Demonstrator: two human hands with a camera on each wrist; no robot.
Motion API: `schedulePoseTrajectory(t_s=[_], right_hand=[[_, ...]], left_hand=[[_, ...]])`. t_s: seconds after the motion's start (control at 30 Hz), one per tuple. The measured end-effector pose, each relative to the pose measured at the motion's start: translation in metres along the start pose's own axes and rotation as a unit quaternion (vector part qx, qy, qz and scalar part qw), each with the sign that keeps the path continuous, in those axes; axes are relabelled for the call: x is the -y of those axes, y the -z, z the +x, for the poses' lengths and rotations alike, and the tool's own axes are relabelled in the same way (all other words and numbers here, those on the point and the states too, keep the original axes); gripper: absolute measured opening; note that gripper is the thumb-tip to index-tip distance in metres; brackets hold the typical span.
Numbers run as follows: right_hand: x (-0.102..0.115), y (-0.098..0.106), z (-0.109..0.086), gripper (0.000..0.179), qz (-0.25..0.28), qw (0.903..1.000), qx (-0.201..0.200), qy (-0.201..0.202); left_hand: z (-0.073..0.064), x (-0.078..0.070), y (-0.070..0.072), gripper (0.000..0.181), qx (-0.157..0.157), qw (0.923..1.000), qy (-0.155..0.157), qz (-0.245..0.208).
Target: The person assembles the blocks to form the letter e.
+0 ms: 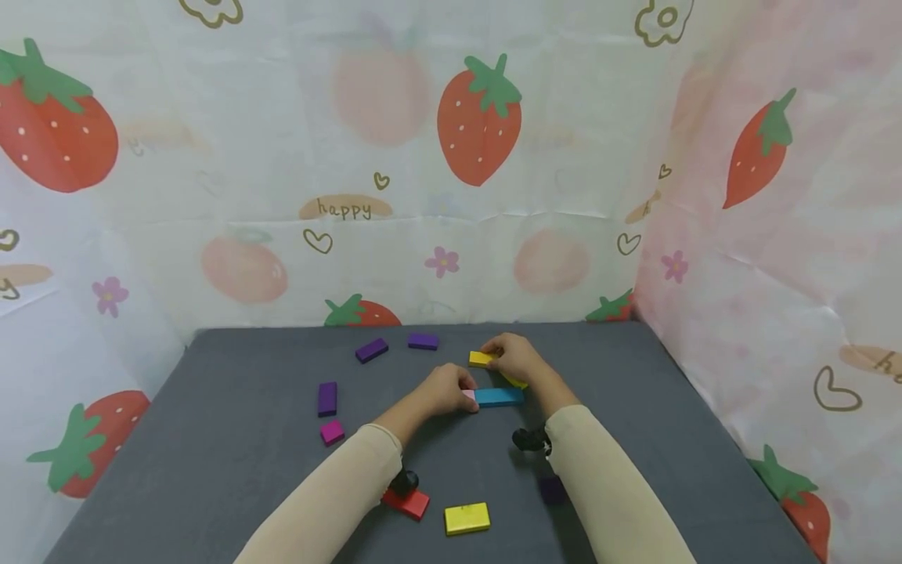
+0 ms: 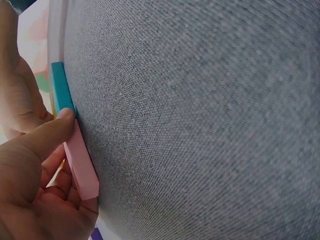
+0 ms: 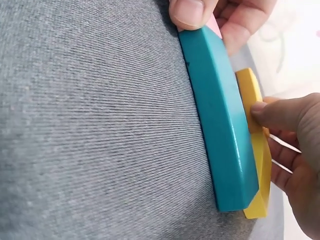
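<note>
My left hand (image 1: 445, 389) pinches a pink block (image 2: 82, 162) between thumb and fingers, low over the grey cloth. End to end with it lies a long teal-blue block (image 1: 499, 397), and the left thumb reaches their joint. Beyond the blue block, my right hand (image 1: 520, 360) grips a yellow block (image 3: 247, 90) with the thumb on its near side. A second yellow block (image 3: 261, 175) adjoins it, running behind the blue one. The pink block is mostly covered by the left fingers in the head view.
Purple blocks (image 1: 371, 350) lie at the back and left, with a magenta block (image 1: 332, 432) below them. Nearer the front are a red block (image 1: 412, 504), partly behind the left forearm, another yellow block (image 1: 467, 518) and a dark block (image 1: 553, 491) beside the right sleeve. Printed cloth (image 1: 437, 298) hangs behind.
</note>
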State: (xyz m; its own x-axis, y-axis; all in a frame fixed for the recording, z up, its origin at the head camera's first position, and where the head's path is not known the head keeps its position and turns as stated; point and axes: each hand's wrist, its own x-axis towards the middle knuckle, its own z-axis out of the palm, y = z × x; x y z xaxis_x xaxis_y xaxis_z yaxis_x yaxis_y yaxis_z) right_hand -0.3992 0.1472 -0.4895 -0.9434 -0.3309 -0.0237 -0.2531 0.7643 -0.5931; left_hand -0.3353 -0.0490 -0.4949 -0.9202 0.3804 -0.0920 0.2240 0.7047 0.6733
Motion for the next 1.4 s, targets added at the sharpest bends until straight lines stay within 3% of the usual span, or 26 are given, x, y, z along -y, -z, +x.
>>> schedulePoseTrajectory(t_s=[0.27, 1.4], right_hand=[[0.0021, 0.0048, 0.0046, 0.031, 0.016, 0.9995, 0.021, -0.016], [0.0036, 0.0041, 0.0006, 0.028, 0.023, 0.9993, 0.017, -0.025]], left_hand=[[-0.0006, -0.0021, 0.0033, 0.025, 0.000, 1.0000, -0.001, 0.004], [-0.0008, -0.0014, -0.0001, 0.026, 0.000, 0.9999, 0.010, -0.008]])
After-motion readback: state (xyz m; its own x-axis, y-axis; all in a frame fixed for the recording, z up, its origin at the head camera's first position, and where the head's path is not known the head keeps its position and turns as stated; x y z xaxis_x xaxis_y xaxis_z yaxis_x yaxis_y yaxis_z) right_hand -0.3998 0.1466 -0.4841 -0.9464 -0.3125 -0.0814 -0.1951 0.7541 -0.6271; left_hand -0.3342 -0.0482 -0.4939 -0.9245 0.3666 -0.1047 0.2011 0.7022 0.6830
